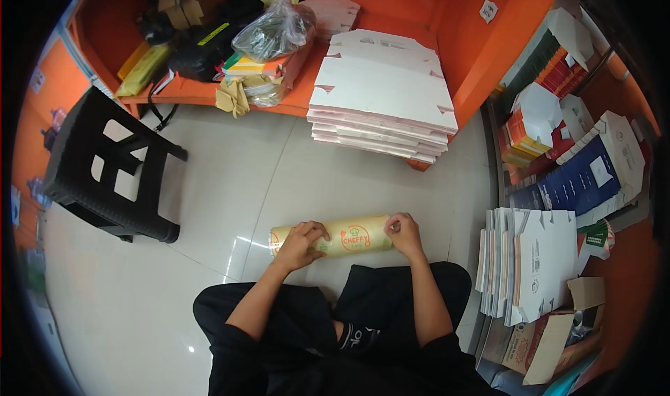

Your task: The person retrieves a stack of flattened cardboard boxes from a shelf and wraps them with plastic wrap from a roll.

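Observation:
A pale yellow roll in clear wrap, printed with an orange "CHEFFY" logo (356,238), lies on the tiled floor in front of my crossed legs. My left hand (301,246) rests over its left part, fingers curved around the top of the roll. At the roll's right end is my right hand (403,234), with thumb and fingertips pinched together at the wrap's edge. Whatever is between those fingertips is too small to make out.
A black stool (115,166) stands on the left. Flat white cardboard boxes (384,75) are stacked on the orange shelf (398,9) ahead, beside bagged items (276,33). More flat boxes (541,256) and an open carton (548,347) are at the right.

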Demonstrator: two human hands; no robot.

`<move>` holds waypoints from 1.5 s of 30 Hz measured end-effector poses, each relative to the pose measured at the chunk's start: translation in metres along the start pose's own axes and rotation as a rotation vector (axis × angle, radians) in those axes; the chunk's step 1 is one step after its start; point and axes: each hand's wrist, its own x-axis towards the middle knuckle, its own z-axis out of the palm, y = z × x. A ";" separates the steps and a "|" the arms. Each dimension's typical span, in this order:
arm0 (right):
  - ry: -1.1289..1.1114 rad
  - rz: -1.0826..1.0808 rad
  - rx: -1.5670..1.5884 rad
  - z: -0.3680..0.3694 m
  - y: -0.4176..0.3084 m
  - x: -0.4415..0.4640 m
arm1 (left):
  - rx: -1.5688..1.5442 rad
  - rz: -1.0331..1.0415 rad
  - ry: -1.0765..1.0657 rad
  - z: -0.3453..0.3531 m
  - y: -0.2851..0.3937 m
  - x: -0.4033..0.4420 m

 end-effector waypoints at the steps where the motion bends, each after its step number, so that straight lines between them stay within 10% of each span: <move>1: 0.001 -0.002 0.000 0.000 -0.002 -0.001 | 0.002 0.001 0.002 0.000 -0.001 0.000; 16: 0.092 -0.333 -0.752 0.012 -0.028 -0.007 | 0.039 -0.004 -0.016 0.003 -0.002 -0.002; 33: -0.237 -0.022 0.407 -0.011 -0.014 -0.037 | 0.231 -0.043 0.150 0.048 0.042 0.028; 45: -0.140 -0.241 0.051 -0.013 -0.015 -0.040 | 0.308 -0.033 0.071 0.051 0.052 0.026</move>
